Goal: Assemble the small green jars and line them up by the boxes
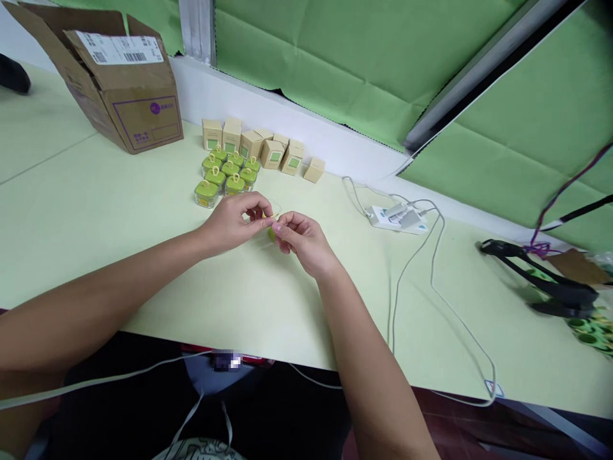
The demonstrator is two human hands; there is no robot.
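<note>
My left hand (242,219) and my right hand (304,239) meet above the table, fingertips pinched close together. Between them shows a small yellow strip (274,216), with a bit of green (272,234) just below it; the fingers cover most of this piece. A thin pale curve, perhaps a clear edge, rises behind the fingertips. Just beyond my left hand stand several small clear jars (205,195) with green lids and yellow loops on top, grouped in rows.
Small tan cartons (271,154) line the wall behind the jars. A large open cardboard box (143,121) stands at the back left. On the right lie a white power strip (397,219) with trailing cables (433,281) and a black stand-like object (550,281).
</note>
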